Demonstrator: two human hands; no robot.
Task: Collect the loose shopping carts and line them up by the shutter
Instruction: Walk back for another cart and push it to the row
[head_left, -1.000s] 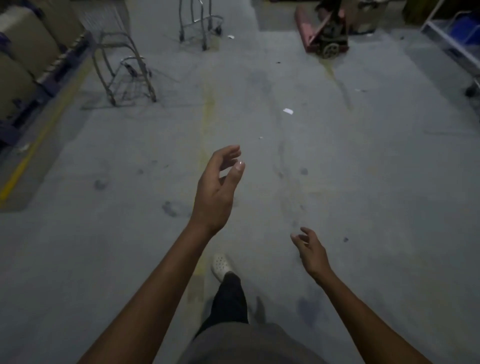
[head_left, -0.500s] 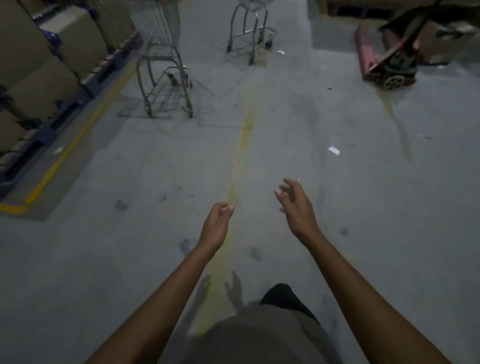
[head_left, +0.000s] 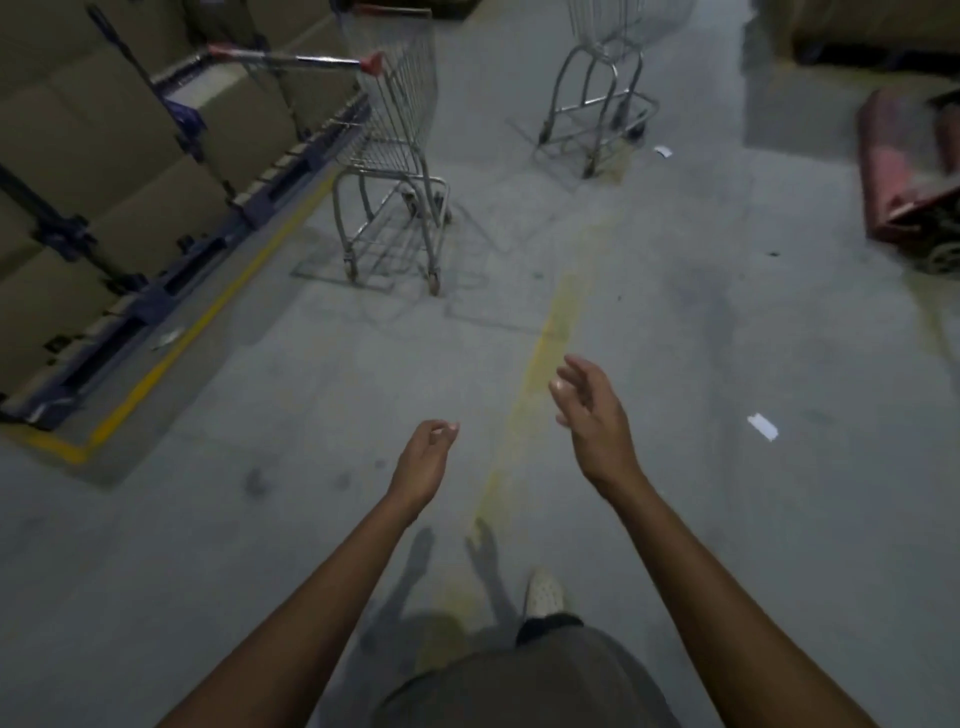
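Note:
A wire shopping cart (head_left: 395, 150) with a red-tipped handle stands ahead on the left, its handle pointing left toward the racks. A second shopping cart (head_left: 602, 98) stands farther back, right of the first, its basket cut off by the top edge. My left hand (head_left: 423, 462) is stretched out in front of me, fingers loosely curled, holding nothing. My right hand (head_left: 592, 421) reaches forward a little higher, fingers relaxed and spread, also empty. Both hands are well short of the nearer cart.
Racks of cardboard boxes (head_left: 104, 156) line the left side behind a yellow floor line (head_left: 208, 322). A red pallet jack (head_left: 909, 182) lies at the right edge. Paper scraps (head_left: 762, 427) dot the grey concrete floor. My shoe (head_left: 543, 592) shows below.
I have walked forward: both carts and the pallet jack are nearer and larger in view. My right hand has come up level with and past the left, which has dropped lower.

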